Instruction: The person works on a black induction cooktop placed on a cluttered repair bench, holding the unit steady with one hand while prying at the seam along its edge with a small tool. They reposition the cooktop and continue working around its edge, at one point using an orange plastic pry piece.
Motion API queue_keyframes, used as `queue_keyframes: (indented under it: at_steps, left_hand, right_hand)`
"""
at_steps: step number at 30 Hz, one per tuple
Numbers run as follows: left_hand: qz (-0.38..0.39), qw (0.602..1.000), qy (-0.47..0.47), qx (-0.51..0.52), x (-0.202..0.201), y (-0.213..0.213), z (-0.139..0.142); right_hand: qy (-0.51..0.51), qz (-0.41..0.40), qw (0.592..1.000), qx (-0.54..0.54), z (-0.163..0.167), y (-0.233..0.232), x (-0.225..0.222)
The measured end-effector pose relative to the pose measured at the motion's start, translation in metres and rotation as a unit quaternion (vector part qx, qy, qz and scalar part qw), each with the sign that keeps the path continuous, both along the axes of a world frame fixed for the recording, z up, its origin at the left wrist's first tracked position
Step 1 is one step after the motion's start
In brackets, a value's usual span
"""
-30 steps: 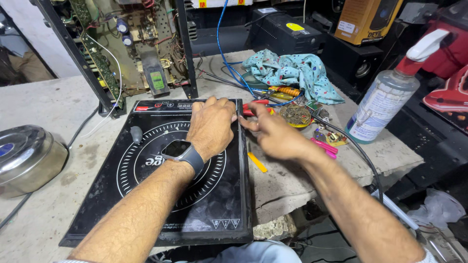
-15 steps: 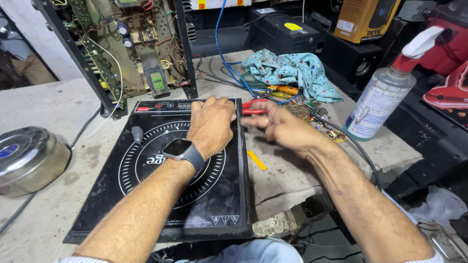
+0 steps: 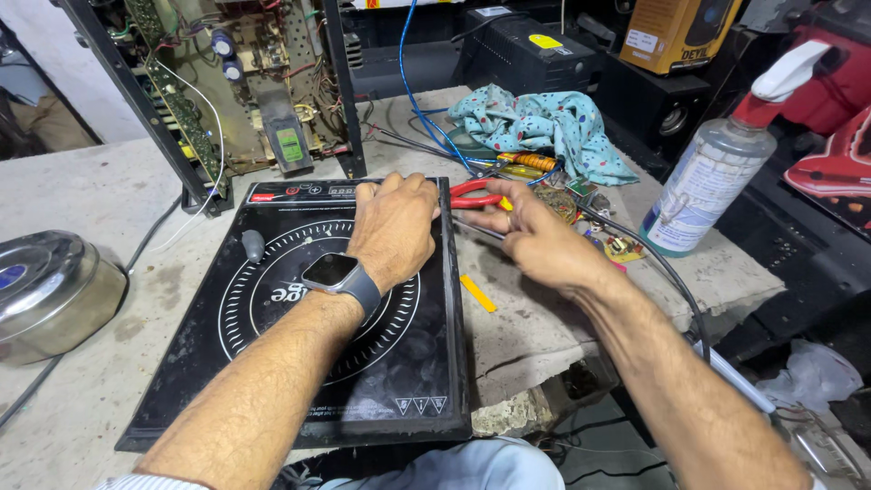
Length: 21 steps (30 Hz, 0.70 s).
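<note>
A black induction cooktop (image 3: pixel 272 363) lies flat on the stone bench in front of me. My left hand (image 3: pixel 395 227), with a smartwatch on its wrist, rests palm down on the cooktop's far right corner and grips its edge. My right hand (image 3: pixel 535 240) hovers just right of that edge, fingers curled around a thin metal tool (image 3: pixel 481 231) that points at the cooktop's side. Red-handled pliers (image 3: pixel 472 192) lie just beyond the fingertips of both hands.
An open chassis with circuit boards (image 3: pixel 245 82) stands behind the cooktop. A steel lid (image 3: pixel 50 290) sits at the left. A patterned cloth (image 3: pixel 544 122), small tools, a yellow strip (image 3: pixel 477 293), a black cable (image 3: pixel 671 281) and a spray bottle (image 3: pixel 703 186) crowd the right.
My right hand has shifted slightly away from me toward the pliers and the cooktop's far corner. My left hand has stayed on the cooktop.
</note>
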<state>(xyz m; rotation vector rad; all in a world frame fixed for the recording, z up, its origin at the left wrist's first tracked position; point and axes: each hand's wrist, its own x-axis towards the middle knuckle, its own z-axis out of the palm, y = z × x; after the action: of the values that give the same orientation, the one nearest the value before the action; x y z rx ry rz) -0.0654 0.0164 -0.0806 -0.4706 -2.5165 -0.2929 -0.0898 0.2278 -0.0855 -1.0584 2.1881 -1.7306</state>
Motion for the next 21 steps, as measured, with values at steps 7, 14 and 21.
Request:
queue_keyframes:
  at_steps: [7,14,21]
  left_hand:
    - [-0.001,1.000,0.013,0.003,-0.003,-0.002,-0.007]
    - [0.024,0.999,0.018,-0.035,0.000,0.005,-0.004]
    - [0.031,0.997,0.021,-0.066,-0.004,0.006,-0.004]
  right_hand:
    - [0.428,-0.150,0.841,0.295,-0.025,-0.019,0.064]
    - [-0.131,-0.020,0.991,-0.015,0.011,-0.003,0.027]
    - [0.360,-0.128,0.878,0.288,-0.023,-0.020,0.069]
